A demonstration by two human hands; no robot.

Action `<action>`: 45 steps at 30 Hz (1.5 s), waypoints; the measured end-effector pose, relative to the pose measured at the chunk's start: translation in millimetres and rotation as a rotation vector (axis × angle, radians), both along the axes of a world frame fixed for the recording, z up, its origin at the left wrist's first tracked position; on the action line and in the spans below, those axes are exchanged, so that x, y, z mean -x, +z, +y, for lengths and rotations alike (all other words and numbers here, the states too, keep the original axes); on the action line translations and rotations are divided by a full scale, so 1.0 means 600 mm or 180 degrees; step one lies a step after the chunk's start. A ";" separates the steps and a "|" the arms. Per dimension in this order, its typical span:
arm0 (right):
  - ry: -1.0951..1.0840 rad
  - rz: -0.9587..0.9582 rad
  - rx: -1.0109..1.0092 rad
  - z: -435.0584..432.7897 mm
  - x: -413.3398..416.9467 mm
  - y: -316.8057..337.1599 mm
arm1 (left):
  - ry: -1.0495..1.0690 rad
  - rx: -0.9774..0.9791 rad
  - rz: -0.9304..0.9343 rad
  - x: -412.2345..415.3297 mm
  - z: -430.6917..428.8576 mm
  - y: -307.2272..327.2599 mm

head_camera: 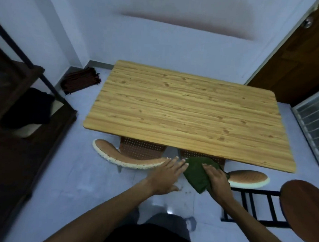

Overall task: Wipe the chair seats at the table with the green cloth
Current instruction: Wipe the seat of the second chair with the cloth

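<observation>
Two brown perforated chairs are pushed under the near edge of the wooden table (184,111). The left chair's seat (141,149) shows beside its cream-rimmed curved backrest (117,155). The right chair's seat (197,155) is mostly covered by the green cloth (198,173), and its backrest (247,178) sits to the right. My right hand (216,177) presses flat on the cloth, which drapes over the seat's front edge. My left hand (166,175) reaches forward with fingers spread, between the two chairs, next to the left backrest's end.
A round brown stool (303,212) with a black metal frame (251,205) stands at the near right. A dark wooden shelf unit (20,107) fills the left side. A dark folded mat (80,80) lies in the far corner. A wooden door (302,58) is at the far right.
</observation>
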State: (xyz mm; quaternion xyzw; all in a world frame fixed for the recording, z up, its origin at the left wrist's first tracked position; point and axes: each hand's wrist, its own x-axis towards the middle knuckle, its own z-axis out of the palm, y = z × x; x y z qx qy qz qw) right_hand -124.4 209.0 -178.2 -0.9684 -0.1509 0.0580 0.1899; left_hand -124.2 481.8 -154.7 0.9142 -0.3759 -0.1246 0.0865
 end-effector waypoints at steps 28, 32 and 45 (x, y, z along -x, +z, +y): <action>0.1145 -0.0293 -0.0445 0.468 -0.063 0.052 | 0.0206 0.0265 -0.0409 -0.047 0.452 0.025; 0.1023 0.0063 -0.0292 0.545 -0.038 0.014 | 0.0059 0.0208 -0.0102 -0.041 0.535 -0.003; 0.0056 0.0821 0.1002 0.752 -0.009 -0.030 | -0.0581 -0.0222 0.0099 -0.082 0.674 -0.073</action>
